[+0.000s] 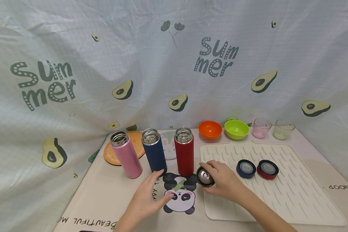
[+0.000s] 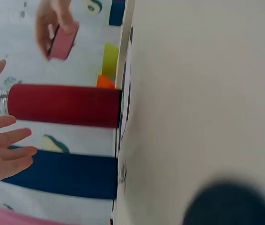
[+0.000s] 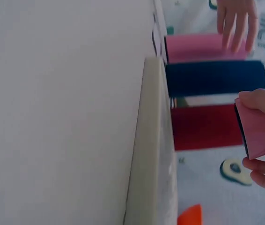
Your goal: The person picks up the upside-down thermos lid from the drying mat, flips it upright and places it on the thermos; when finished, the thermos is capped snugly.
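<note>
In the head view, a pink bottle (image 1: 129, 158), a navy bottle (image 1: 155, 155) and a red bottle (image 1: 185, 156) stand upright in a row, their steel mouths uncovered. My right hand (image 1: 225, 182) grips a pink lid (image 3: 255, 127) between thumb and fingers, just right of the red bottle. The lid's metallic underside faces the head camera. Nothing is in my left hand (image 1: 146, 199); its fingers are spread in front of the navy bottle. A navy lid (image 1: 246, 168) and a red lid (image 1: 267, 169) lie underside up to the right of my right hand.
Both loose lids rest on a ribbed cream mat (image 1: 249, 203). Behind it stand an orange bowl (image 1: 210, 130), a green bowl (image 1: 236, 130), a pink glass (image 1: 261, 128) and a greenish glass (image 1: 283, 129). A panda picture (image 1: 179, 201) lies between my hands. A patterned curtain (image 1: 150, 58) hangs behind.
</note>
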A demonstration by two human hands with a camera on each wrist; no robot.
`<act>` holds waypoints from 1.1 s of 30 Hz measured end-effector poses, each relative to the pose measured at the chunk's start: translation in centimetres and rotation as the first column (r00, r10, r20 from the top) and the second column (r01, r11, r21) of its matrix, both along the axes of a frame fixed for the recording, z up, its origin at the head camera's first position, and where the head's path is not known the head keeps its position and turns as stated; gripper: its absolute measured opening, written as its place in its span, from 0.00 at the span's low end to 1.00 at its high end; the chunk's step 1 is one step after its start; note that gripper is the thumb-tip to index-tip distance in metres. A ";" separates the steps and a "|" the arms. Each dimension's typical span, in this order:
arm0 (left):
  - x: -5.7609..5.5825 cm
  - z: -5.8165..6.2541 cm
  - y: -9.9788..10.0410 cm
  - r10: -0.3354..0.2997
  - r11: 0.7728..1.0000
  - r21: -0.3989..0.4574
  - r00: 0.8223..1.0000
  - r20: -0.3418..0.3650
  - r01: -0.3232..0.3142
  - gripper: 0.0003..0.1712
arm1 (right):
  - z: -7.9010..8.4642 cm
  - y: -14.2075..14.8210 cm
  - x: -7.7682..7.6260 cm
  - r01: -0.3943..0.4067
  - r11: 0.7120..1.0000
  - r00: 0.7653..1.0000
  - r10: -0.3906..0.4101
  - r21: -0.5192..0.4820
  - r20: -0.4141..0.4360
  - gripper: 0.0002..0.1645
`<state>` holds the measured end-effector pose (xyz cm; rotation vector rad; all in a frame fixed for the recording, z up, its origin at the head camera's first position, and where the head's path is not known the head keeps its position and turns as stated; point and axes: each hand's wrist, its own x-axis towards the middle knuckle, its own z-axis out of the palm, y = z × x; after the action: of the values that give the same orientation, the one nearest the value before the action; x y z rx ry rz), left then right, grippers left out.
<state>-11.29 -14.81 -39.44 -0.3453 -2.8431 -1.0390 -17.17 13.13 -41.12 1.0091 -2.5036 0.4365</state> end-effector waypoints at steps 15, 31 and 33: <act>-1.1 -1.0 4.7 -0.297 0.877 0.446 0.933 0.206 0.181 0.22 | 1.2 -3.4 3.7 -0.249 0.966 0.943 0.227 -0.065 -0.242 0.48; -0.5 -0.6 5.0 -0.069 0.972 0.208 0.976 -0.207 0.113 0.21 | 1.2 -2.7 4.2 -0.170 0.932 0.969 0.217 -0.321 0.117 0.49; -0.6 -0.7 4.9 -0.086 0.984 0.112 0.913 -0.399 0.141 0.22 | 1.3 -2.5 4.2 -0.131 0.902 0.931 0.255 -0.411 0.262 0.46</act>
<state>-11.92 -9.87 -40.16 -0.6347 -2.4035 -1.0423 -13.00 10.61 -39.85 1.0978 -2.4327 1.1886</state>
